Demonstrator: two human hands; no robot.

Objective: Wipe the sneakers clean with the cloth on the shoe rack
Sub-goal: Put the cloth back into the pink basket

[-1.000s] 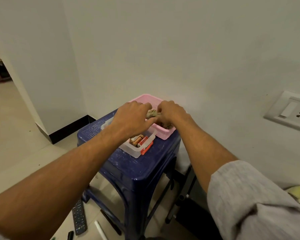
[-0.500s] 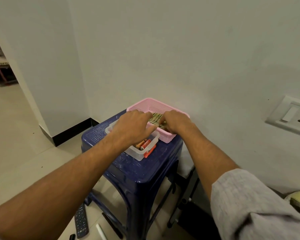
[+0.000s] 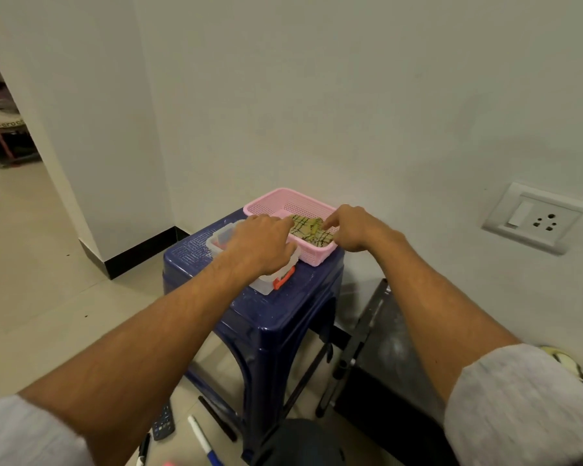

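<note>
a: fig. 1. where was the cloth, and why there?
b: the folded yellow-green checked cloth [image 3: 308,230] lay flat inside the pink perforated plastic basket [image 3: 283,196], which stood on the dark blue plastic stool [image 3: 266,314] by the wall. i judged it was kept there, folded to fit the basket's floor.
a: and the hands?
b: my left hand [image 3: 263,242] reached over the clear plastic box with an orange latch [image 3: 266,284], fingertips at the cloth's left edge; whether they pinched it i could not tell. my right hand [image 3: 357,230] grasped nothing: its forefinger [image 3: 330,220] lay straight on the cloth's right side, the other fingers tucked. one hand to each side, i judged, so the fold would lift as one.
a: how did the cloth look?
b: thin and creased, with dark grid lines on pale green. no sneakers showed plainly.
</note>
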